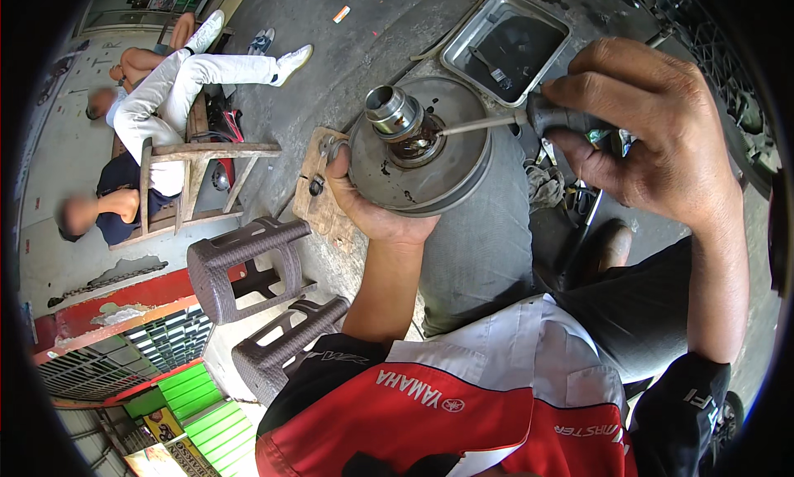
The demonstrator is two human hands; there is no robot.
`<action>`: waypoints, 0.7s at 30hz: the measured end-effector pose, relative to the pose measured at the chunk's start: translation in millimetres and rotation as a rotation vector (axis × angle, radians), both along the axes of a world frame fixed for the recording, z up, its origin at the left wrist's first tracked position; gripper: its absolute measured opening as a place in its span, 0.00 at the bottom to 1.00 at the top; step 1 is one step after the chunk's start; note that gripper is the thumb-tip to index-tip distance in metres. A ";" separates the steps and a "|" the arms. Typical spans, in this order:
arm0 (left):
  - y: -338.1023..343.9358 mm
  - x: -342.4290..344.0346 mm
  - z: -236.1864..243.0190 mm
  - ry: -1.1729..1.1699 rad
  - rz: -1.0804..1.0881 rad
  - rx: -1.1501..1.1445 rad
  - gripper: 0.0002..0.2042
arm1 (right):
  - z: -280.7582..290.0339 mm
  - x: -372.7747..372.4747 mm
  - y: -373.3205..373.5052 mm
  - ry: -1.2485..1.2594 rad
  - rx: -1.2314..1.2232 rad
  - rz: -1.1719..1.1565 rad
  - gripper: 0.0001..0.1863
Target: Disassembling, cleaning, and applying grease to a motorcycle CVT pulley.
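Pulley disc [460,158] sits in our left hand [382,219], thumb at its rim, fingers hidden beneath; our right hand [657,125] pinches a screwdriver [484,125] with thumb and fingers; white lettering [409,388] marks our shirt [471,415]; a metal tray [473,28] holds a brush [494,69]

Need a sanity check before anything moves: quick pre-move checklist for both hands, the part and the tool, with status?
1. Metal disc supported: ok, the left hand grips its rim from below.
2. Screwdriver under control: ok, the right hand holds its dark handle.
3. Tool tip firmly seated against the hub: cannot tell; it meets the dark, greasy-looking lower part.
4. Hub and disc clean: not ok, dark residue around the hub, spots on the disc.
5. Disc resting on the thigh: cannot tell; contact is hidden.
6. Brush out of the way: ok, it lies in the metal tray.
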State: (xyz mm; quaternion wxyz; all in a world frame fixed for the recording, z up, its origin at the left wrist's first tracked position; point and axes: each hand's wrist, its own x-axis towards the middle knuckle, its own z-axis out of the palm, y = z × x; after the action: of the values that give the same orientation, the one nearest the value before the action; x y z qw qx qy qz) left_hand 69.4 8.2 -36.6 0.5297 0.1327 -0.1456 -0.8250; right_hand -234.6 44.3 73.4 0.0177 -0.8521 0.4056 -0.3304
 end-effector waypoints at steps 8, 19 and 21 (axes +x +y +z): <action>-16.6 1.7 -15.6 -0.092 -0.033 -0.047 0.42 | -6.4 -26.1 -0.2 -0.392 0.162 -0.391 0.14; 5.5 11.7 -3.8 0.024 0.063 -0.149 0.41 | -320.2 -76.3 -18.5 0.111 1.017 -0.828 0.24; 12.2 18.4 -6.8 0.108 0.015 -0.245 0.38 | -379.4 -54.5 25.3 -0.266 1.250 -1.083 0.30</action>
State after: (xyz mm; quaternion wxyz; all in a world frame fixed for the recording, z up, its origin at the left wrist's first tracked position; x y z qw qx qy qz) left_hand 87.8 20.4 -43.4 0.5550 0.0234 -0.2156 -0.8030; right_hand -289.1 69.6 -305.9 0.3732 -0.3266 0.8620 -0.1052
